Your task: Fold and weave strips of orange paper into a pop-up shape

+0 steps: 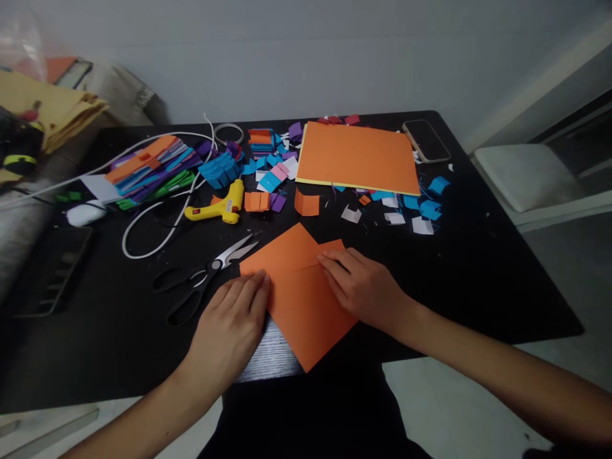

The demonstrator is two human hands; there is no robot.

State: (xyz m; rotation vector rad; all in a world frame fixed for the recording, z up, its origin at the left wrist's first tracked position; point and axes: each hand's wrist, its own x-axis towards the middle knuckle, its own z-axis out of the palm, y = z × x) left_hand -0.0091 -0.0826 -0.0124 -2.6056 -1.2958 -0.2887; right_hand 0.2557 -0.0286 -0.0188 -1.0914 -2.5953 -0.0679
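A folded orange paper sheet (299,290) lies on the black table (478,268) near its front edge. My left hand (232,325) presses flat on the sheet's left corner, fingers together. My right hand (361,287) presses its fingertips along the fold line at the sheet's right side. Neither hand grips anything; both push the paper down. Black-handled scissors (201,280) lie just left of the sheet, blades pointing toward it.
A yellow glue gun (222,207) with a white cord, a stack of orange sheets (358,156), a phone (426,141), several blue, purple, white and orange paper scraps, and coloured strip bundles (153,167) fill the far half. A white mouse (85,212) sits left.
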